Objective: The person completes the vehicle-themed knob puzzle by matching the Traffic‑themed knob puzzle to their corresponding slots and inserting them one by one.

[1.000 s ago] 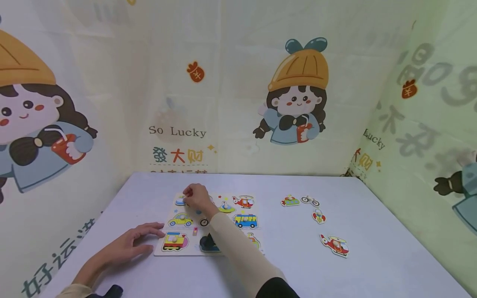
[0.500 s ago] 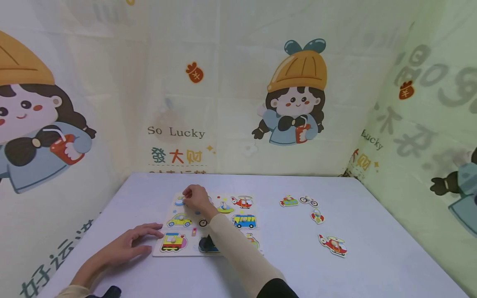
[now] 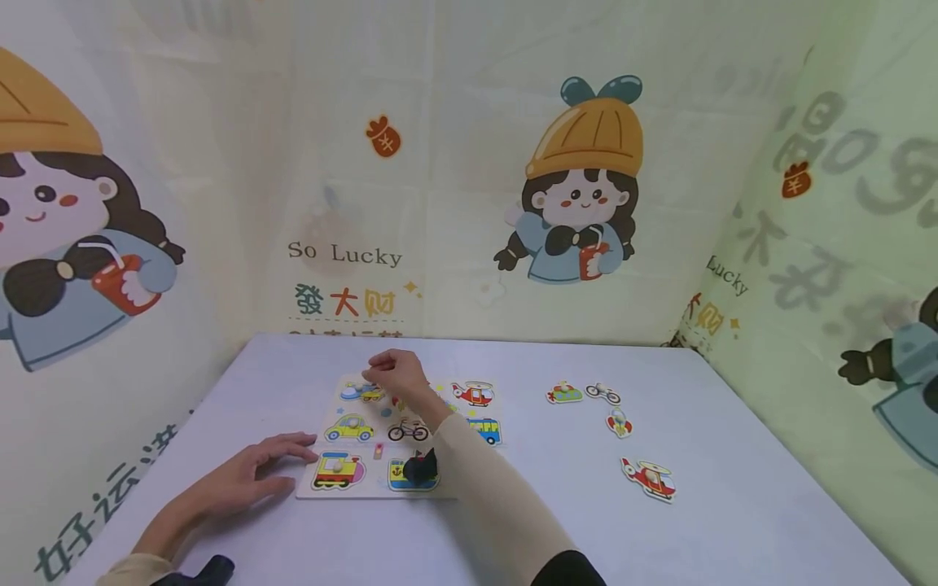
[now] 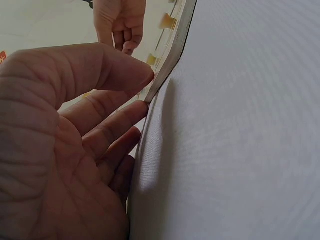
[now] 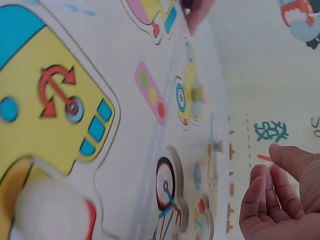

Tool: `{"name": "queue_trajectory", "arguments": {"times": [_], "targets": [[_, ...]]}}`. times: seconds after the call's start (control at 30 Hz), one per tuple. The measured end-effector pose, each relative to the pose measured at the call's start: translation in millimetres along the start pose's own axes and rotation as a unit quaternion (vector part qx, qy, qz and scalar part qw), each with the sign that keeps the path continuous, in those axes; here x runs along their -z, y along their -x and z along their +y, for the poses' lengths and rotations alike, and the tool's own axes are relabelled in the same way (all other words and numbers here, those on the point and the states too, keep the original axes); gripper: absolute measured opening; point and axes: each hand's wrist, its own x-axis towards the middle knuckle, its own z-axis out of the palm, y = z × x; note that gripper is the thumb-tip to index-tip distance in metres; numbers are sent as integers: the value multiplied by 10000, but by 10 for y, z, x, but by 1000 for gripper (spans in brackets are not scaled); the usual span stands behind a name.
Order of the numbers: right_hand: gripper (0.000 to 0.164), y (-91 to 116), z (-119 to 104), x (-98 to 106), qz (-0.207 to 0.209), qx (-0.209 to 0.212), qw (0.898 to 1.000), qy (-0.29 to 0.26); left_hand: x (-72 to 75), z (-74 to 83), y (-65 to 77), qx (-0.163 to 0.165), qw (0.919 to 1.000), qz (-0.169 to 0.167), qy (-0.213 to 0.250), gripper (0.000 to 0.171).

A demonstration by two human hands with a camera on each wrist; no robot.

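Observation:
A wooden knob puzzle board (image 3: 377, 472) with vehicle pictures lies on the table. My right hand (image 3: 403, 376) hovers over its far left part, next to a blue-and-yellow piece (image 3: 361, 392). In the right wrist view the right hand's fingers (image 5: 255, 195) are loosely curled with nothing between them and the thumb. My left hand (image 3: 256, 480) lies at the board's left side. Its fingertips (image 4: 146, 106) touch the board's edge in the left wrist view. Around the hands sit a yellow car (image 3: 348, 427), a bicycle (image 3: 407, 430) and a train (image 3: 338, 470).
Loose pieces lie right of the board: a green-and-red one (image 3: 565, 394), a bicycle piece (image 3: 602, 394), a small red-and-yellow one (image 3: 619, 423) and a helicopter (image 3: 648, 479). The right forearm (image 3: 494, 496) crosses the board. A printed cloth (image 3: 454, 203) hangs behind the table (image 3: 557, 521).
My right hand has lifted and shifted right, away from the far left piece, so more of that piece shows. The left hand keeps its place at the board's edge.

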Motion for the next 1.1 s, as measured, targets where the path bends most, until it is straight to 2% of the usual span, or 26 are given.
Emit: {"name": "queue_trajectory", "arguments": {"times": [0.37,0.57,0.8,1.1], "targets": [[37,73,36,250,34,-402,9947,-946,-2,-12,-8,-4,10000,64,-9,28],[38,158,5,378,-32,-321,9911,-1294,-7,-10,-4,-36,9996,106,-262,28],[31,265,-35,495,-69,-233,9876,-1549,-3,3,3,-13,9992,111,-377,28],[34,436,-9,764,-65,-68,9897,-1429,7,13,12,-58,9997,64,-239,29]]}}
